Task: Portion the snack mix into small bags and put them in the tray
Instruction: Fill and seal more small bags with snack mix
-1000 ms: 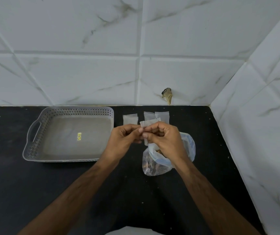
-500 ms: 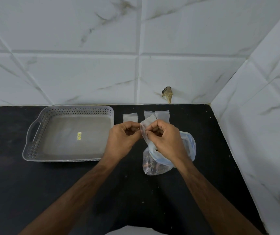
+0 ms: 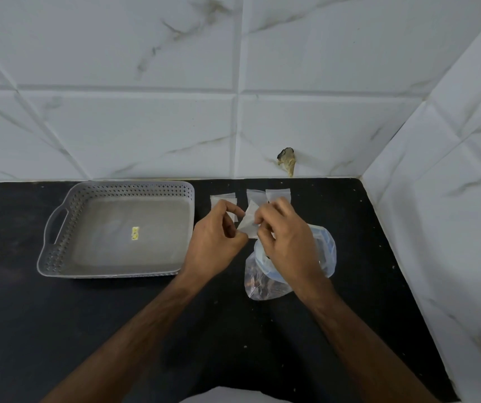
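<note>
Opening small bag (image 3: 248, 225), pinched by left hand (image 3: 214, 245) and right hand (image 3: 285, 242) above snack mix bag (image 3: 265, 282). Next, likely: mouth parted, mix scooped in. Tray (image 3: 58, 251) unfilled.

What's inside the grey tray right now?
The grey tray holds no filled bags yet, just a small yellow sticker on its floor. Nothing covers the floor, though the near wall hides a thin strip along its base.

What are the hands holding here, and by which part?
Both hands pinch one small empty bag above the counter: the left hand at its left edge, the right hand at its right edge.
</note>
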A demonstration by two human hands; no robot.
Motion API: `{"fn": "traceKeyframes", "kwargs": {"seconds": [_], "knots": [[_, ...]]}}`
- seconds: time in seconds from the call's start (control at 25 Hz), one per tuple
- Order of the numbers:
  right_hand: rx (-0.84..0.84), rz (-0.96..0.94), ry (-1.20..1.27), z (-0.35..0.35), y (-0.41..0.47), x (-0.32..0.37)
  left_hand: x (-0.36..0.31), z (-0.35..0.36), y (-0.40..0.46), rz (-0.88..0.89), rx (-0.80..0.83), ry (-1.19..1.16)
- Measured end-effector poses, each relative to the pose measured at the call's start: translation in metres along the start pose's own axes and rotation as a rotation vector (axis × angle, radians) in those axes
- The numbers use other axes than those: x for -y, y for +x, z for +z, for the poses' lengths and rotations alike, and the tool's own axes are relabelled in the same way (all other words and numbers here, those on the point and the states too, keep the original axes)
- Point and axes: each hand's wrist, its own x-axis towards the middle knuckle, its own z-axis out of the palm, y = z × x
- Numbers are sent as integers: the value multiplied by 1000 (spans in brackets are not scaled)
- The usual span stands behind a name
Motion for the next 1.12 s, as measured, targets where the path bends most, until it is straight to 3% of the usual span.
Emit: {"fn": "traceKeyframes", "kwargs": {"seconds": [0.2, 0.4, 0.48, 0.6, 0.68, 0.96, 1.12], "knots": [[50, 53, -103, 2, -3, -1, -9, -1, -5, 64, 52, -60], [141, 261, 154, -3, -1, -3, -5, 0, -6, 135, 162, -144], [184, 399, 400, -11, 1, -4, 6, -4, -3, 281, 123, 73], [274, 629, 776, -16, 3, -8, 19, -12, 5, 483, -11, 602], [341, 693, 841, -15, 2, -12, 18, -13, 8, 534, 20, 690], [394, 539, 598, -28, 3, -11, 29, -19, 18, 552, 90, 665], [356, 471, 687, -25, -1, -12, 37, -15, 14, 406, 103, 464]]}}
